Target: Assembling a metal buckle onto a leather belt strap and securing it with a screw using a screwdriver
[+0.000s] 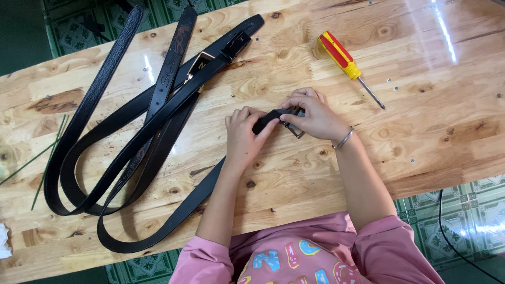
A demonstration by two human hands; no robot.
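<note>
Both hands, left (243, 138) and right (314, 117), pinch a black leather belt end (265, 120) and its metal buckle (294, 126) on the knotty wooden table (421, 137).

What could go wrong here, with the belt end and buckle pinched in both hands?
1. The left hand and right hand press the belt end into the small buckle; a fingertip might get pinched.
2. The belt's loop hangs over the table edge; its weight might tug the end loose.
3. The screwdriver lies loose near the right hand; a nudge could roll it.
</note>
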